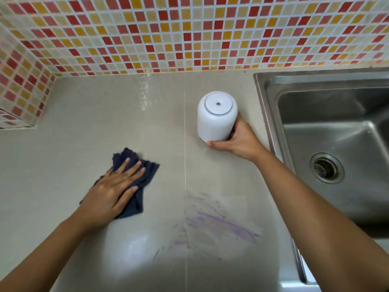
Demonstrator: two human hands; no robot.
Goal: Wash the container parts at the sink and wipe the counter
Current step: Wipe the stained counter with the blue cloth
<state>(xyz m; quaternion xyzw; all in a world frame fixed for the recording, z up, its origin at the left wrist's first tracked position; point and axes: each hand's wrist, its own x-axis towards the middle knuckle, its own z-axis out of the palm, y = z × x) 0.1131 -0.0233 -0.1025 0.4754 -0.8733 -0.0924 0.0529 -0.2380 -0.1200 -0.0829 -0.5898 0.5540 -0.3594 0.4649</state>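
Observation:
A white container [214,119] stands upside down on the beige counter [101,110], just left of the sink. My right hand [237,140] grips its lower right side, thumb along the rim at the counter. My left hand [113,190] presses flat, fingers straight, on a dark blue cloth [143,175] lying on the counter at the left. Purple smears [219,222] streak the counter in front of the container, to the right of the cloth.
A steel sink [336,131] with a round drain [327,167] fills the right side; its raised rim [269,123] borders the counter. A red, orange and cream mosaic wall [189,32] closes the back and left. A tile seam [184,165] runs down the counter.

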